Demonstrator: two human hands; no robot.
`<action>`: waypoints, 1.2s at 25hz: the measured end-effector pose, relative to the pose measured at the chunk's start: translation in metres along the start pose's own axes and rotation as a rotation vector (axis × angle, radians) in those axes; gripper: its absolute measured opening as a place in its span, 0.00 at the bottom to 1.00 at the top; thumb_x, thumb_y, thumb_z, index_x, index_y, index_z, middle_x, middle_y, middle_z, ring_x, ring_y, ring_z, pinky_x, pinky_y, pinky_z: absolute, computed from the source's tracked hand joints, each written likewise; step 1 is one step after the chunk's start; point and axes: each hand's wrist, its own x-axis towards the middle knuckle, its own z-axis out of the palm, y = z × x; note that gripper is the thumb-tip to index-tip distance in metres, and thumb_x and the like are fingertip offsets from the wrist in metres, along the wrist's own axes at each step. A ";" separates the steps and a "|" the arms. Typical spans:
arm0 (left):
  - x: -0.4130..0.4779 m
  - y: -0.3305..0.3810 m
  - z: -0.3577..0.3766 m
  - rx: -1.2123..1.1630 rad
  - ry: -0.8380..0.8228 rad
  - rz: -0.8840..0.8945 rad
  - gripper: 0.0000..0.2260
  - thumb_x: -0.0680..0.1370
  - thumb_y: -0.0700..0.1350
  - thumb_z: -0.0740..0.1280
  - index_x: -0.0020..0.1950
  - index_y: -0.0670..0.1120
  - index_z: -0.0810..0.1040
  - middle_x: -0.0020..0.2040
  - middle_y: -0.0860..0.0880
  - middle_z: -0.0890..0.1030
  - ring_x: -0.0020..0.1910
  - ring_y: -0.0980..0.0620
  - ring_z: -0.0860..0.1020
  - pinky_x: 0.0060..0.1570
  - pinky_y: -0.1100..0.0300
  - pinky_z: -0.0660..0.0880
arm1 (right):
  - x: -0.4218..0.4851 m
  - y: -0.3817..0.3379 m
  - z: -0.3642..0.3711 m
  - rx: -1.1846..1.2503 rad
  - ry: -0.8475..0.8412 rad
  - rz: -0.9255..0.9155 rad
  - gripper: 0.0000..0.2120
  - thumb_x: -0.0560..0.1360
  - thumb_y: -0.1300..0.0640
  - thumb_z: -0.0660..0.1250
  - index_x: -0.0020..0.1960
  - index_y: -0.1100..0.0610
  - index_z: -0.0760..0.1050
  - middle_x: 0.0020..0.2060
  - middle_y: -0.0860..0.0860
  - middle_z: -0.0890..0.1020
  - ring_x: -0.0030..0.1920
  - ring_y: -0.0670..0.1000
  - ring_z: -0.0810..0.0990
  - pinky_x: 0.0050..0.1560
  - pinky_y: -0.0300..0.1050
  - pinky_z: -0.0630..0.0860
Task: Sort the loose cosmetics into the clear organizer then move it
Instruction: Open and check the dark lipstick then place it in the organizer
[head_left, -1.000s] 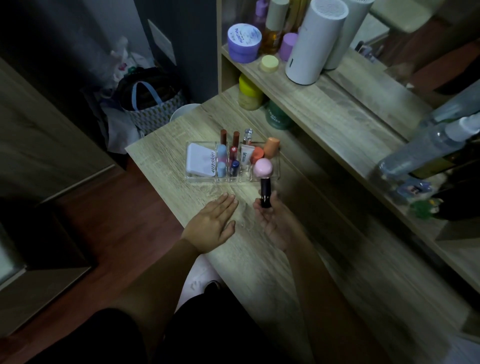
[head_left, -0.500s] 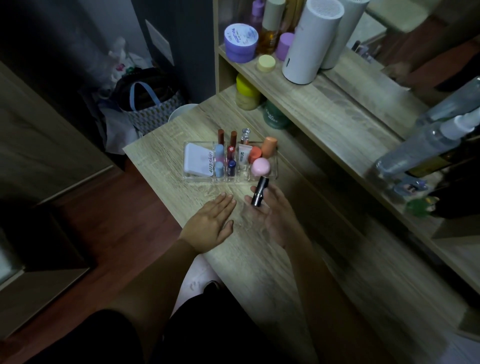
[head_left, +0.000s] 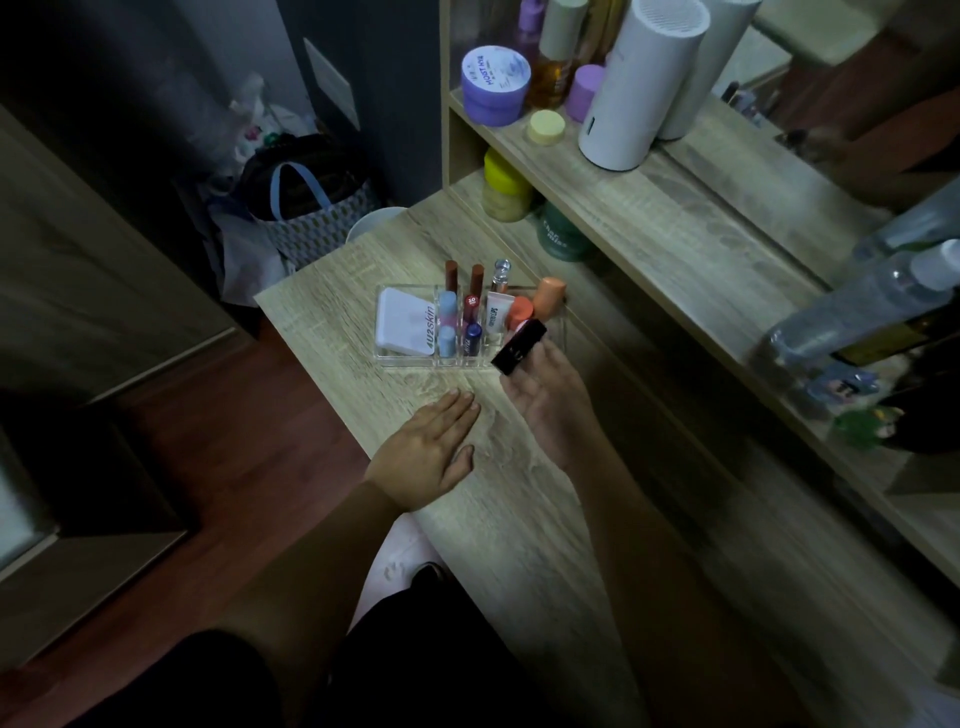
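Observation:
The clear organizer (head_left: 383, 358) stands on the wooden desk. It holds a white compact (head_left: 404, 322), blue and red lip tubes (head_left: 448, 312), a small white tube (head_left: 494, 317) and orange sponges (head_left: 549, 296). My right hand (head_left: 545, 395) is palm up at the organizer's right compartment, holding a black-handled puff applicator (head_left: 519, 347) tilted with its head down into that compartment; the pink head is hidden. My left hand (head_left: 431, 452) lies flat on the desk, in front of the organizer, fingers together, holding nothing.
A raised shelf (head_left: 649, 218) runs along the desk's right side, carrying a purple jar (head_left: 496, 85), a white cylinder (head_left: 636, 88) and bottles. Yellow (head_left: 506, 187) and green (head_left: 563, 236) jars sit under it. Clear bottles (head_left: 852, 317) stand at right. A bag (head_left: 306, 208) sits on the floor at left.
My right hand moved forward to the organizer and tipped the applicator from upright to head-down into the right compartment. The left hand stayed flat on the desk.

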 end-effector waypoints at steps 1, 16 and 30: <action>0.000 -0.004 0.000 0.005 -0.005 -0.013 0.22 0.77 0.49 0.59 0.65 0.37 0.74 0.65 0.38 0.77 0.67 0.40 0.73 0.65 0.44 0.72 | 0.005 0.000 0.003 -0.069 -0.021 -0.020 0.17 0.81 0.59 0.54 0.69 0.59 0.64 0.58 0.55 0.78 0.57 0.51 0.78 0.52 0.41 0.79; -0.003 -0.008 0.004 0.026 0.018 -0.017 0.23 0.74 0.46 0.68 0.66 0.37 0.74 0.65 0.39 0.77 0.67 0.40 0.73 0.65 0.44 0.70 | 0.033 0.007 -0.004 -1.039 0.107 -0.430 0.15 0.73 0.65 0.68 0.59 0.61 0.76 0.51 0.57 0.83 0.48 0.45 0.81 0.50 0.33 0.79; -0.002 -0.007 0.002 0.021 0.031 -0.003 0.22 0.76 0.49 0.60 0.65 0.37 0.75 0.64 0.39 0.78 0.66 0.40 0.74 0.64 0.45 0.73 | 0.042 0.012 0.002 -1.229 0.171 -0.479 0.16 0.73 0.66 0.67 0.61 0.63 0.75 0.52 0.61 0.83 0.52 0.54 0.82 0.56 0.54 0.79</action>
